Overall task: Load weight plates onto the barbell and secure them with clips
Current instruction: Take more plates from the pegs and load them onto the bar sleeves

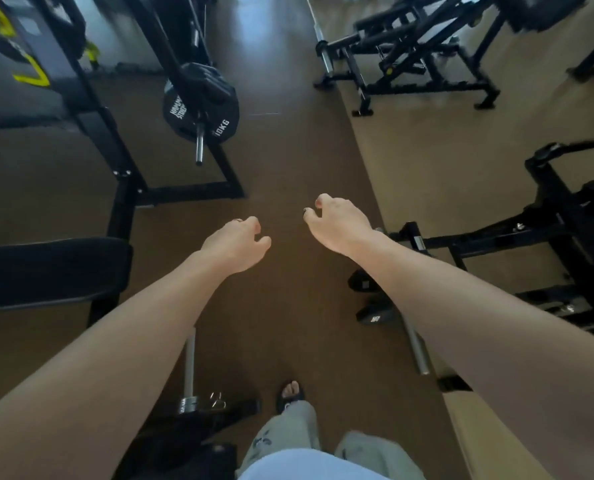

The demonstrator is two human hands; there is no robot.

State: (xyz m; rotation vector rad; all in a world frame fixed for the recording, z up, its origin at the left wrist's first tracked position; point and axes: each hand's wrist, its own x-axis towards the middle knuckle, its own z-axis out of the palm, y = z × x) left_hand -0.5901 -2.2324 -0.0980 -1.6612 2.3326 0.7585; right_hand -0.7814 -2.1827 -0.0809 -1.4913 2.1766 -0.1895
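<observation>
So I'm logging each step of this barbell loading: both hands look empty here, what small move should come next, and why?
Probably reach the left hand down to the spring clip lying by the bar sleeve at the feet. Both the left and the right hand hang loosely curled, holding nothing, while the 10KG plate already sits on a bar ahead with no clip visible outside it.

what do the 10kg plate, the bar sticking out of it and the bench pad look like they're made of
10kg plate: matte black, probably rubber or a coated surface, with white printed lettering and no glare.
Bar end: bare metal, likely steel, silvery with a bright sheen.
Bench pad: black padded upholstery, maybe vinyl; smooth, rounded edge, dull finish.
</observation>
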